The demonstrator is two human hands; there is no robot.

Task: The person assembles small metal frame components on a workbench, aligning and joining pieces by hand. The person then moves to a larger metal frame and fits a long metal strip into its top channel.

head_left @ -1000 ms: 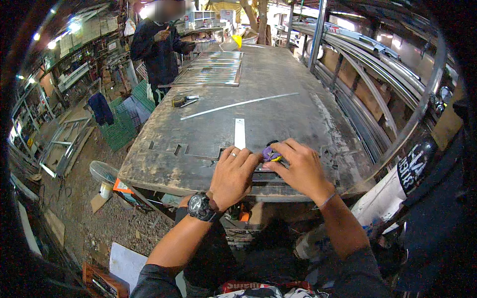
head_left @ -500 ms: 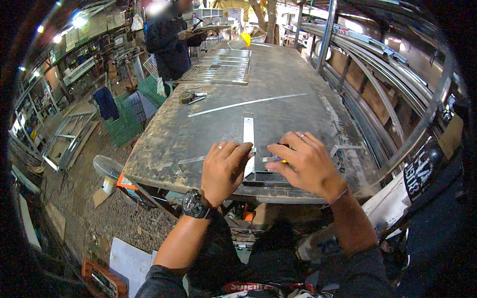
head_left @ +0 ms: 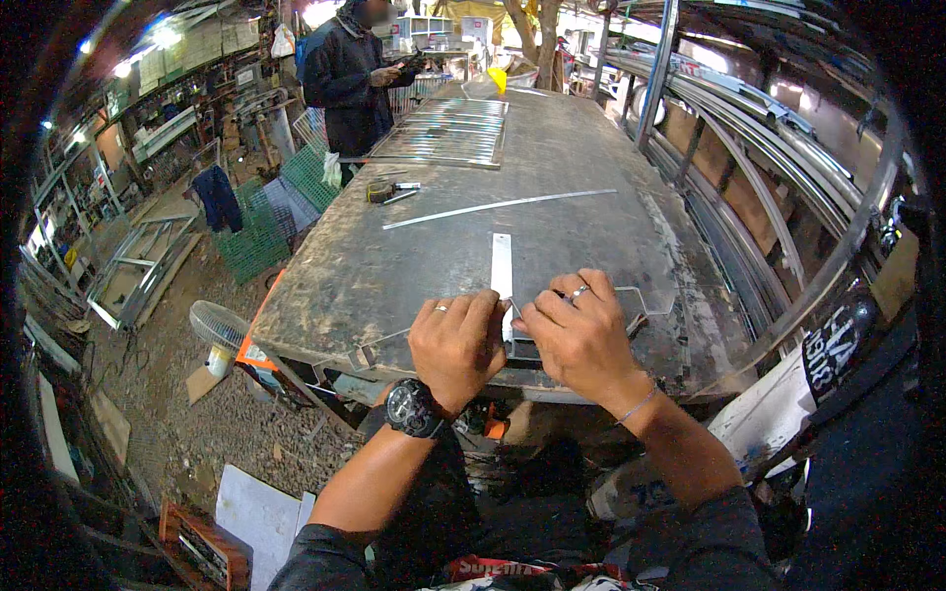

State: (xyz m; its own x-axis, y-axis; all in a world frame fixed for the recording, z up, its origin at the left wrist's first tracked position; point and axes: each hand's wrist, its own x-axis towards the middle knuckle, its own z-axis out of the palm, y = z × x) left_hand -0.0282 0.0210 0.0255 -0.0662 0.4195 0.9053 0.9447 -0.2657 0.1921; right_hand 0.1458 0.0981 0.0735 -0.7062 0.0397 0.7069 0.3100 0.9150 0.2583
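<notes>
In front of me, near the table's close edge, both hands are closed around the middle of a thin bent metal strip (head_left: 386, 341). My left hand (head_left: 458, 343) pinches it beside a flat white ruler-like bar (head_left: 502, 261). On the other side of that bar, the fingertips of my right hand (head_left: 581, 330) are pressed together on the strip. A small dark item shows at the right fingers, but its kind is hidden. Angled bends of the strip show out beyond both hands. The bar lies lengthwise under the fingertips, its near part covered.
A long straight metal strip (head_left: 503, 208) lies farther up the worktable (head_left: 562, 148), with a tape measure (head_left: 378, 189) to its left. Beyond are a metal grille (head_left: 448, 135) and a standing person (head_left: 345, 74). Metal lengths (head_left: 749, 128) fill a rack at right; a fan (head_left: 217, 325) stands left.
My right hand has come in toward the left, and both hands are now close together. A purple and yellow item seen at the right fingers is no longer visible. The view has shifted slightly.
</notes>
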